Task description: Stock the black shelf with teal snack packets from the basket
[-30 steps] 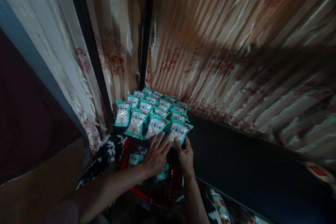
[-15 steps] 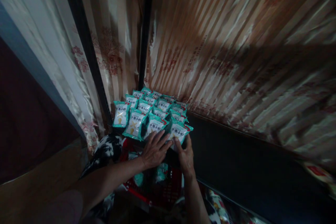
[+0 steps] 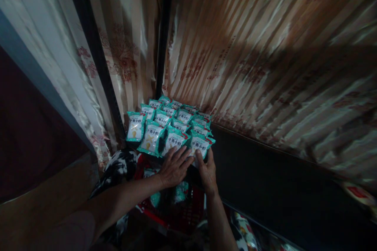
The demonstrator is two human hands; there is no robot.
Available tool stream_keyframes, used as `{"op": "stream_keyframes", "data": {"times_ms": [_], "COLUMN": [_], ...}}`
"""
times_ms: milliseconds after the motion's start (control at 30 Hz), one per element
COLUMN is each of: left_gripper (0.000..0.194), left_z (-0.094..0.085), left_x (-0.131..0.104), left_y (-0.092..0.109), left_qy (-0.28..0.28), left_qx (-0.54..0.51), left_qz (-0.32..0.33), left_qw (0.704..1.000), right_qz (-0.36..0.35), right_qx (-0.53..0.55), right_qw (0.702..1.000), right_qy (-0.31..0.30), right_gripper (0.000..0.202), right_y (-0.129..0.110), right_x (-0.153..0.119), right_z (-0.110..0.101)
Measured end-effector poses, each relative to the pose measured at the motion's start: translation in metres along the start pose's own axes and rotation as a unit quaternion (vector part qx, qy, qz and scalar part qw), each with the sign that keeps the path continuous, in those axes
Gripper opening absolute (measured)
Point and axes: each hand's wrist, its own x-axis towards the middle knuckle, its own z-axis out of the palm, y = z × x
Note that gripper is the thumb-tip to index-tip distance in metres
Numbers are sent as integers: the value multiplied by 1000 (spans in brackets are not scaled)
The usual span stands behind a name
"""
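Several green-and-white snack bags point(image 3: 151, 139) stand in close rows on a black shelf. My left hand point(image 3: 175, 168) is open, its fingers stretched over the lower fronts of two bags in the front row. With the thumb on the front and the fingers at the side, my right hand point(image 3: 207, 171) grips the rightmost front snack bag point(image 3: 199, 143). The bag stands nearly upright beside its neighbour. Its lower part is partly covered by both hands.
Below my hands is a red basket point(image 3: 156, 219) with more green bags point(image 3: 181, 192) inside. The black shelf point(image 3: 265, 176) runs off to the right. Dark posts point(image 3: 163, 39) and patterned curtains point(image 3: 224, 47) stand behind. Other packages point(image 3: 246, 229) show under the shelf edge.
The rightmost front bag has shifted slightly left and up against the row, with my right hand on it. My left hand has hardly moved.
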Motion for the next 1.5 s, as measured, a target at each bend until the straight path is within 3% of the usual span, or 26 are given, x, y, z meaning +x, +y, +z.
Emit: {"op": "stream_keyframes", "data": {"times_ms": [133,300,467,600,767,1033,1233,1500], "left_gripper": [44,44,44,44,42,41,47,47], "left_z": [2,5,7,8,7,6,6,9], "left_x": [-1,-4,-5,-5,-5,-3,-4,-4], "left_y": [1,-1,-4,-4,-3,-2,-1,-2], "left_qy": [10,14,23,16,10,-4,10,5], "left_qx": [1,-7,-14,-14,-12,6,4,-13], "left_qz": [-7,7,21,22,15,20,14,14], "left_qw": [1000,1000,999,1000,1000,1000,1000,1000], "right_qz": [6,4,19,7,28,37,13,-7], "right_qx": [-36,-32,-47,-65,-81,-103,-91,-158], "right_qw": [999,999,999,998,996,994,996,987], "right_qy": [24,-11,17,-10,11,-15,16,13], "right_gripper": [85,84,89,82,89,89,93,86], "right_y": [-7,-9,-2,3,6,3,5,15], "right_x": [1,-2,-1,0,0,1,-1,2], "right_z": [0,1,3,3,3,7,9,12]}}
